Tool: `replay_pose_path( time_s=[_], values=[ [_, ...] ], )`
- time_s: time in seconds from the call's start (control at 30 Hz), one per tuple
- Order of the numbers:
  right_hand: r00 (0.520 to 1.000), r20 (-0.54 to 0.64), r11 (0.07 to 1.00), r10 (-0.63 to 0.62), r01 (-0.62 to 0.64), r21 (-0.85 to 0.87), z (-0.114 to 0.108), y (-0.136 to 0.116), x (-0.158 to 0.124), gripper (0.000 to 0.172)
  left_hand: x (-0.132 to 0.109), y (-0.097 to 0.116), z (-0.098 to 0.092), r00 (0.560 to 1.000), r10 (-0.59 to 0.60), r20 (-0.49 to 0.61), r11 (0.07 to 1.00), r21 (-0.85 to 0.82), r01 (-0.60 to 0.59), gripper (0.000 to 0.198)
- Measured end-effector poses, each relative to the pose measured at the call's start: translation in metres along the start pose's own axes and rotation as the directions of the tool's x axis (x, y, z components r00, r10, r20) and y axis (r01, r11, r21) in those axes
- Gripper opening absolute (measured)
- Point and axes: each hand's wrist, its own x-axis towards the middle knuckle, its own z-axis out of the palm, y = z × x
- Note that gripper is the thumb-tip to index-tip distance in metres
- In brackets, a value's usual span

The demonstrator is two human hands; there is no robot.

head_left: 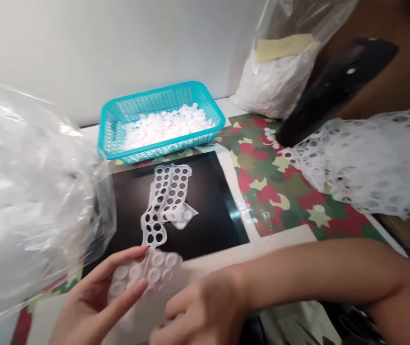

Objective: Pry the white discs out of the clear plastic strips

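My left hand (93, 297) is low at the left, palm up. Its thumb and fingers pinch a translucent white plastic strip (151, 275) bearing rows of small round discs. My right hand (201, 302) comes in from the right and grips the strip's lower right part, so its lower end is partly hidden. Just beyond my hands, a second white strip punched with round holes (165, 191) lies on a black sheet (205, 225), with a few discs still in its end.
A teal plastic basket (162, 148) of white discs stands by the wall. A clear plastic bag (28, 201) bulges at the left. A punched white sheet pile (363, 163) lies on a camouflage-patterned mat (262, 167). Behind it are a bag of white discs (277, 81) and a dark curved object (334, 91).
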Motion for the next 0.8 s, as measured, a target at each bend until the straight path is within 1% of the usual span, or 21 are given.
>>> replay_pose_path(
  time_s=[0.03, 0.07, 0.1, 0.13, 0.17, 0.2, 0.27, 0.3, 0.4, 0.43, 0.47, 0.7, 0.8],
  values=[
    [0.992, -0.067, 0.993, 0.108, -0.105, 0.048, -0.002, -0.001, -0.002, 0.014, 0.000, 0.003, 0.003, 0.999, 0.016, -0.033, 1.000, -0.008, -0.016, 0.044],
    [0.972, -0.108, 0.974, 0.209, -0.198, 0.108, -0.005, -0.001, -0.004, 0.008, 0.001, 0.004, 0.006, 0.998, 0.018, -0.059, 0.999, -0.027, -0.020, 0.046],
    [0.944, -0.156, 0.951, 0.292, -0.269, 0.154, -0.009, -0.001, -0.005, 0.010, 0.002, 0.004, 0.008, 0.998, -0.001, -0.067, 0.999, -0.040, -0.001, 0.045],
    [0.929, -0.172, 0.939, 0.329, -0.302, 0.165, -0.013, 0.000, -0.007, 0.011, 0.003, 0.003, 0.011, 0.995, -0.023, -0.100, 0.999, -0.042, 0.019, 0.045],
    [0.929, -0.168, 0.941, 0.330, -0.308, 0.142, -0.017, 0.001, -0.009, 0.008, 0.003, 0.002, 0.012, 0.991, -0.026, -0.135, 0.999, -0.036, 0.022, 0.044],
    [0.927, -0.141, 0.935, 0.348, -0.332, 0.124, -0.021, 0.003, -0.011, 0.003, 0.004, 0.001, 0.013, 0.987, -0.019, -0.161, 1.000, -0.025, 0.016, 0.043],
    [0.896, -0.119, 0.900, 0.429, -0.413, 0.138, -0.028, 0.009, -0.013, 0.012, 0.004, -0.001, 0.013, 0.985, 0.016, -0.173, 1.000, 0.005, -0.016, 0.037],
    [0.864, -0.090, 0.862, 0.496, -0.477, 0.168, -0.030, 0.012, -0.015, 0.012, 0.004, -0.002, 0.012, 0.988, 0.036, -0.153, 0.999, 0.018, -0.033, 0.033],
    [0.733, -0.039, 0.711, 0.679, -0.644, 0.282, -0.031, 0.018, -0.017, 0.015, 0.003, -0.004, 0.009, 0.996, 0.059, -0.064, 0.998, 0.042, -0.057, 0.025],
    [0.702, -0.032, 0.675, 0.712, -0.671, 0.305, -0.030, 0.019, -0.018, 0.016, 0.003, -0.005, 0.008, 0.997, 0.059, -0.047, 0.997, 0.047, -0.056, 0.025],
    [0.685, -0.027, 0.655, 0.728, -0.685, 0.319, -0.029, 0.019, -0.018, 0.017, 0.002, -0.005, 0.008, 0.998, 0.056, -0.038, 0.997, 0.053, -0.054, 0.026],
    [0.676, -0.004, 0.646, 0.737, -0.702, 0.302, -0.026, 0.017, -0.021, 0.016, 0.001, -0.012, 0.008, 0.994, 0.100, -0.048, 0.992, 0.086, -0.095, 0.027],
    [0.673, 0.006, 0.640, 0.740, -0.707, 0.299, -0.026, 0.018, -0.021, 0.017, -0.001, -0.013, 0.008, 0.995, 0.091, -0.039, 0.992, 0.087, -0.087, 0.027]
  ],
)
